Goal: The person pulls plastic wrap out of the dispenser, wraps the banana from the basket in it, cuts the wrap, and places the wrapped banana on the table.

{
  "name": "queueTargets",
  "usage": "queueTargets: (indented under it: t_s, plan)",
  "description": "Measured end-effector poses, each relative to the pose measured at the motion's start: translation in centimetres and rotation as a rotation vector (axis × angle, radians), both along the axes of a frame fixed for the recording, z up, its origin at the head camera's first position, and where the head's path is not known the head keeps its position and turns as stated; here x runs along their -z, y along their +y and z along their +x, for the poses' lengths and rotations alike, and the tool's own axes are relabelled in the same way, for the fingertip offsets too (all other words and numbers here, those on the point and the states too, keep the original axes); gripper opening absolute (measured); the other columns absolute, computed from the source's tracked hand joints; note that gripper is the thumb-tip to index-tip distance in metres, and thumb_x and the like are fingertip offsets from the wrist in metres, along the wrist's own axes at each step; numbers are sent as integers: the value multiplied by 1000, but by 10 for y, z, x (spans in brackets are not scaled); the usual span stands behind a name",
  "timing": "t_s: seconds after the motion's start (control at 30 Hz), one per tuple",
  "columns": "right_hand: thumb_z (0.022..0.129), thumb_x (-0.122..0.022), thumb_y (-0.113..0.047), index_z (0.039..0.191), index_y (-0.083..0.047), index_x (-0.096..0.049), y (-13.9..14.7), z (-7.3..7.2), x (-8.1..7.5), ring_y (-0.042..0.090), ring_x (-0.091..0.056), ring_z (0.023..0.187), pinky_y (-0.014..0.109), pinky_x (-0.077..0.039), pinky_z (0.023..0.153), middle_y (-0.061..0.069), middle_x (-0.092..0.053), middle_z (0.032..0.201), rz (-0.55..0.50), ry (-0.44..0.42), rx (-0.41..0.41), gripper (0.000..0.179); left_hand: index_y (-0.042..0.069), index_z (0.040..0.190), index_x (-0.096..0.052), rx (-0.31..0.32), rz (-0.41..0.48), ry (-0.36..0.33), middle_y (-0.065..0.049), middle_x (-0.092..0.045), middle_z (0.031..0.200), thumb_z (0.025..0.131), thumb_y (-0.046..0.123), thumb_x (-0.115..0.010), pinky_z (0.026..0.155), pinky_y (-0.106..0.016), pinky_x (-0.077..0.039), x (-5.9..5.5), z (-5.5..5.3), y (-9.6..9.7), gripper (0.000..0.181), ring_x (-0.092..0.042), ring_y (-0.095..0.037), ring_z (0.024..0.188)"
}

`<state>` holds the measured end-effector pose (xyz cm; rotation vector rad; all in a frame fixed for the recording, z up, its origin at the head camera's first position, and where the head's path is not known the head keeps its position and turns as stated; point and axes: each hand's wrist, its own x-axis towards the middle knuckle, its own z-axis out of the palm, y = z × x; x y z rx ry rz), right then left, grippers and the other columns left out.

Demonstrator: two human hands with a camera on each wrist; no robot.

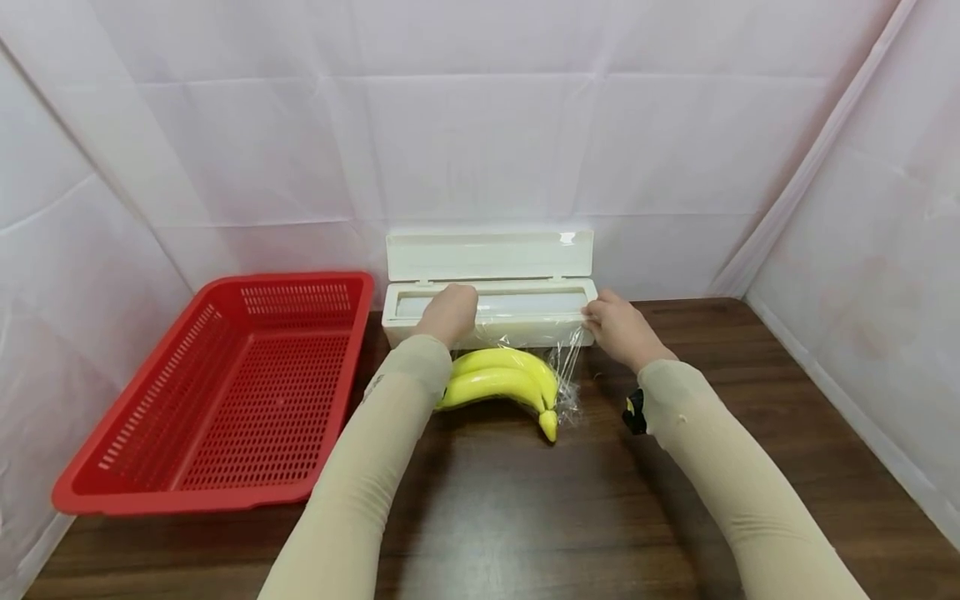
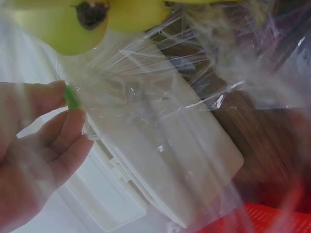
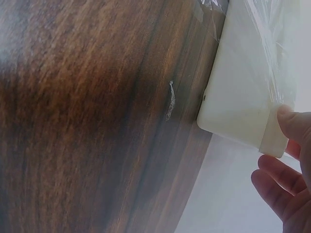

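Note:
A white cling film dispenser box [image 1: 525,333] stands against the back curtain with its lid [image 1: 487,256] raised. My left hand [image 1: 450,315] is over the box's front edge; in the left wrist view its thumb and fingers pinch a small green slider [image 2: 72,97]. With my right hand [image 1: 621,329] I grip the box's right front corner, the thumb [image 3: 287,119] on top where gathered cling film [image 3: 265,39] meets it. Clear film stretches from the box down around two yellow bananas [image 1: 498,379], which lie just in front, stem toward the right.
A red plastic basket [image 1: 330,479] stands on the left of the dark wooden table [image 1: 510,517]. A small twisted scrap of film [image 3: 170,102] lies on the wood near the box's right end. White curtains [image 1: 480,150] enclose the back and sides.

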<state>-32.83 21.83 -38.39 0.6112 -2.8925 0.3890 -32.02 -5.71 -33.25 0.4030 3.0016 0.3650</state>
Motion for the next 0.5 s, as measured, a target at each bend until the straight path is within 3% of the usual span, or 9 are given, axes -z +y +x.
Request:
queueTargets:
  t_s: [0.27, 0.5]
  plan:
    - [93, -59, -15, 115, 1, -62, -1, -1, 9, 28, -58, 91, 41, -49, 81, 14, -55, 103, -8, 7, -2, 27, 2, 88, -65, 10, -3, 9, -10, -65, 80, 91, -9, -42, 63, -29, -46, 7, -1, -2, 25, -50, -15, 64]
    - [92, -60, -14, 114, 1, -63, -7, -4, 10, 27, -58, 90, 41, -50, 80, 14, -55, 101, -3, 38, -13, 26, 2, 89, -64, 10, -32, 63, -13, -67, 94, 90, -11, -41, 67, -30, -49, 9, -6, -8, 26, -57, -17, 74]
